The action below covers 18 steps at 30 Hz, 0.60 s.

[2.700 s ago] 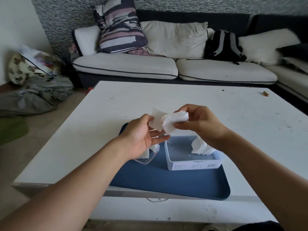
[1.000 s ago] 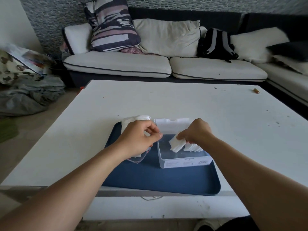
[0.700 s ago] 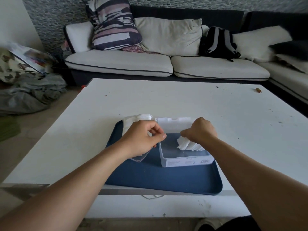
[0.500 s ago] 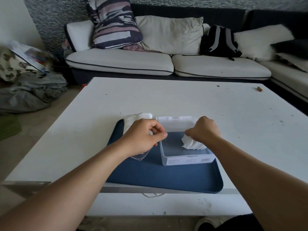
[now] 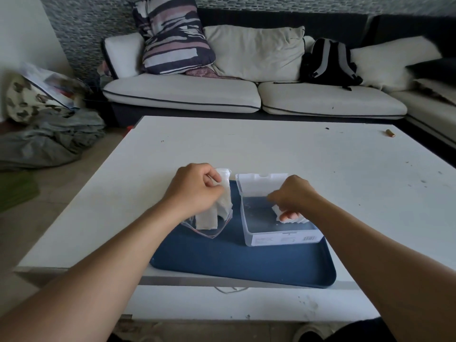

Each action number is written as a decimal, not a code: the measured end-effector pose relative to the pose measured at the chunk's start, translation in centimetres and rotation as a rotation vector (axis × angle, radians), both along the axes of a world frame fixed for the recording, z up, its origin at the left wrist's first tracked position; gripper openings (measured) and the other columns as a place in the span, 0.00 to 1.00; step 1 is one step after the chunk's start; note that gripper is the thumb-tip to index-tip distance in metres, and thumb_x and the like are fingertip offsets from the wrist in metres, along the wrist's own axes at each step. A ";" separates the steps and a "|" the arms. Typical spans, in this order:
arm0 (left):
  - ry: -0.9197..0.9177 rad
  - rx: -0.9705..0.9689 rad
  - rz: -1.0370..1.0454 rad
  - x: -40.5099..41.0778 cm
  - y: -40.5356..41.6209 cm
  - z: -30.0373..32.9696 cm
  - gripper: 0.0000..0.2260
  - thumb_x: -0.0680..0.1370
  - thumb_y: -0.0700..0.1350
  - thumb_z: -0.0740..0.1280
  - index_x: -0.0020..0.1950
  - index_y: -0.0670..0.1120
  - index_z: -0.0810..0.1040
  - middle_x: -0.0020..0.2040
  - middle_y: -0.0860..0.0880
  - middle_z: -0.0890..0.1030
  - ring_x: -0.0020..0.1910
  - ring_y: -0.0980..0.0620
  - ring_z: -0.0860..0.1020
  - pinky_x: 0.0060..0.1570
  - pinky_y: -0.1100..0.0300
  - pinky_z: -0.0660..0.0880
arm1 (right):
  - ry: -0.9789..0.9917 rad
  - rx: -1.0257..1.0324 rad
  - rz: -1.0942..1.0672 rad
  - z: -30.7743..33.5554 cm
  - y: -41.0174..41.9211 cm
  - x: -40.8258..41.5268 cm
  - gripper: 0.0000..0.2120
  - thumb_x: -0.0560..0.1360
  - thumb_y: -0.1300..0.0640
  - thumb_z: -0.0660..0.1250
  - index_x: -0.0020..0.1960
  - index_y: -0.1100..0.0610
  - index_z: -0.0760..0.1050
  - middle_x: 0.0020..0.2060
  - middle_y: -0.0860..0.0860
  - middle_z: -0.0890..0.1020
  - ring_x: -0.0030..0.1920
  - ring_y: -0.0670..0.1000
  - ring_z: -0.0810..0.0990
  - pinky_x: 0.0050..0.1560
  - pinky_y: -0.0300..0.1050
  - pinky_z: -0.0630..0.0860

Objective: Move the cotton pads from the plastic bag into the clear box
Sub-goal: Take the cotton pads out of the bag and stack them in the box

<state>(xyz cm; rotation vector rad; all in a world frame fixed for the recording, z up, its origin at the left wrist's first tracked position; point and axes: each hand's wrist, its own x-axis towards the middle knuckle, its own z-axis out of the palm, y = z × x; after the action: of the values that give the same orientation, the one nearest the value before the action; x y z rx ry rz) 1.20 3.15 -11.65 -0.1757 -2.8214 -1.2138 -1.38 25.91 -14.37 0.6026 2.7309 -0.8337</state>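
Observation:
A clear plastic bag (image 5: 212,229) with white cotton pads (image 5: 223,198) inside stands on the left of a dark blue tray (image 5: 241,265). My left hand (image 5: 195,191) grips the bag's upper part and holds it lifted off the tray. The clear box (image 5: 278,239) sits on the tray to the right, its lid open towards the sofa. My right hand (image 5: 293,196) reaches down into the box, fingers curled over a stack of cotton pads (image 5: 290,217) at the box's right side.
The tray lies near the front edge of a white table (image 5: 271,149). A small brown object (image 5: 389,133) lies far right on the table. A sofa with cushions and a black backpack (image 5: 329,62) is behind; clothes are piled on the floor at left.
My right hand carried a bunch of pads down into the box and now presses them at its right side. My left hand lifted the bag a little.

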 end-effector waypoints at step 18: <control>-0.264 -0.384 0.104 -0.5 -2.4 -3.0 0.14 0.77 0.40 0.66 0.59 0.41 0.66 0.58 0.40 0.76 0.49 0.41 0.74 0.42 0.54 0.68 | 0.073 0.152 0.645 -1.6 -10.4 3.4 0.10 0.78 0.55 0.65 0.41 0.59 0.76 0.38 0.54 0.78 0.36 0.55 0.76 0.37 0.46 0.75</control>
<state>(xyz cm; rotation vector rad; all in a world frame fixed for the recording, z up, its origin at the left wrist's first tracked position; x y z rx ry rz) 0.67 0.79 -14.61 0.1230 -3.2193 -0.7098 2.06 15.53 -15.98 -0.2944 2.7895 -0.4924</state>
